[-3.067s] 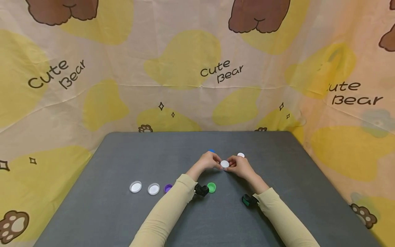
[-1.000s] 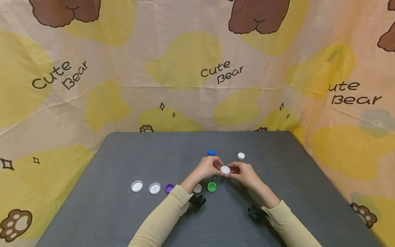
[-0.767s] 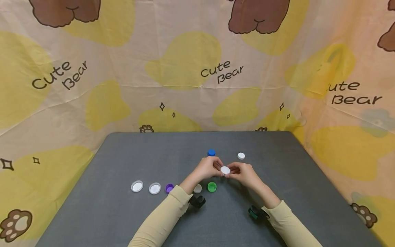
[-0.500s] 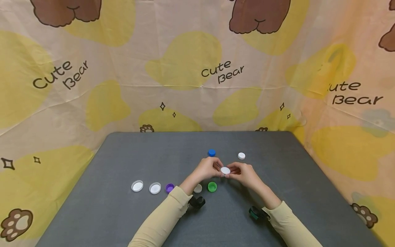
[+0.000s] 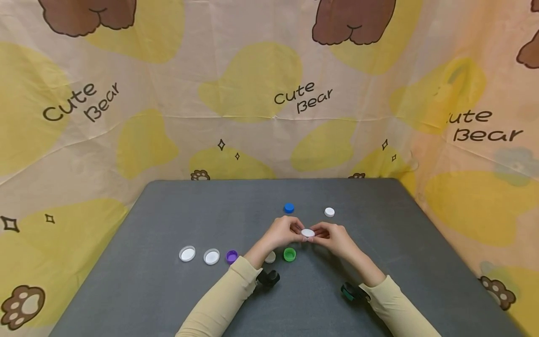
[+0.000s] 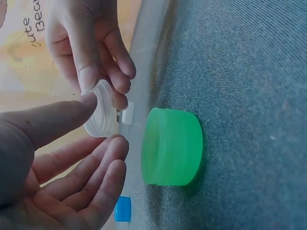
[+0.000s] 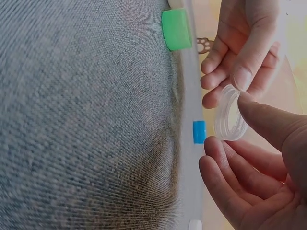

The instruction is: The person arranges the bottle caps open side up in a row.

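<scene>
Between both hands, raised over the grey table, is a translucent white bottle cap (image 5: 308,233) with a ribbed rim. My left hand (image 5: 284,231) pinches its left edge between thumb and fingers. From the other side my right hand (image 5: 331,235) pinches it the same way. The left wrist view shows the cap (image 6: 102,110) tilted on edge, both thumbs close together on its rim. A green cap (image 5: 289,254) lies on the table just nearer than the hands. Beyond them lie a blue cap (image 5: 288,208) and a small white cap (image 5: 330,212).
To the left, a row on the grey table (image 5: 139,281) holds two white caps, one at the far left (image 5: 187,253), plus a purple cap (image 5: 232,256). A pale cap (image 5: 270,257) is partly hidden by the left wrist. A patterned cloth (image 5: 269,93) hangs behind the table.
Both hands have come slightly nearer with the white cap since the earliest frame, uncovering the blue and small white caps. In the last second the cap has tipped a little flatter in view.
</scene>
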The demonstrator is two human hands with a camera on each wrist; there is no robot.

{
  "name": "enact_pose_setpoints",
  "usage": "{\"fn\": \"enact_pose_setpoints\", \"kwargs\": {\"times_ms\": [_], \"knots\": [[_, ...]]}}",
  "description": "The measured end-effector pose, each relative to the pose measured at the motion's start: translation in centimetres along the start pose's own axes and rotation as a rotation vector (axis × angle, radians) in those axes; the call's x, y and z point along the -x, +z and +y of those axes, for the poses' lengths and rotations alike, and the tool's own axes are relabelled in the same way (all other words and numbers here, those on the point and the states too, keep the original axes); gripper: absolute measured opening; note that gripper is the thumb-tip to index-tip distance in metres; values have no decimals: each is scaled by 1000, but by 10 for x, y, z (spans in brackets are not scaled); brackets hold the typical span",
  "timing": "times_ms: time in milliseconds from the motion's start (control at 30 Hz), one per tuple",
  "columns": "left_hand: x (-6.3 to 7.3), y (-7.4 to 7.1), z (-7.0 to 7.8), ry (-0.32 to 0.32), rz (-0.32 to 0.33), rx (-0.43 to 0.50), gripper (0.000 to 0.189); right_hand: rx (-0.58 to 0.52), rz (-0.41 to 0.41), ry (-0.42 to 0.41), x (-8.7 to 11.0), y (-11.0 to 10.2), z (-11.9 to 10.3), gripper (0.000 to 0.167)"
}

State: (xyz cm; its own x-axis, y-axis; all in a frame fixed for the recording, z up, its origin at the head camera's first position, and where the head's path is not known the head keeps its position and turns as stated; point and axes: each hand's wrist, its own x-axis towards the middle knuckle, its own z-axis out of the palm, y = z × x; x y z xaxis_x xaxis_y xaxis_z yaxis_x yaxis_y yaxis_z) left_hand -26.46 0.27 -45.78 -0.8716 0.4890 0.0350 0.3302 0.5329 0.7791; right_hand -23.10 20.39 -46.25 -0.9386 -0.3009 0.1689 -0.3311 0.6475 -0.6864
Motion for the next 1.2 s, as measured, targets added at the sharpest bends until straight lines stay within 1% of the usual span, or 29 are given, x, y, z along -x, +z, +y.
{"fn": "enact_pose_setpoints", "kwargs": {"times_ms": [167, 400, 633, 867, 1100, 1200], "knots": [[1, 1, 0, -13, -3, -6, 24, 16, -5, 7, 1, -1, -1, 27], [3, 0, 0, -13, 0, -7, 25, 37, -7, -33, 2, -3, -4, 29], [3, 1, -3, -16, 6, 8, 26, 15, -23, -27, 2, -4, -3, 26], [3, 1, -3, -9, 11, 23, 25, 0, -25, 3, 1, -4, -4, 21], [5, 1, -3, -12, 25, 74, 19, -51, -60, 38, 2, -4, -3, 25], [5, 2, -3, -13, 31, 76, 18, -66, -66, 43, 2, -4, -2, 27]]}}
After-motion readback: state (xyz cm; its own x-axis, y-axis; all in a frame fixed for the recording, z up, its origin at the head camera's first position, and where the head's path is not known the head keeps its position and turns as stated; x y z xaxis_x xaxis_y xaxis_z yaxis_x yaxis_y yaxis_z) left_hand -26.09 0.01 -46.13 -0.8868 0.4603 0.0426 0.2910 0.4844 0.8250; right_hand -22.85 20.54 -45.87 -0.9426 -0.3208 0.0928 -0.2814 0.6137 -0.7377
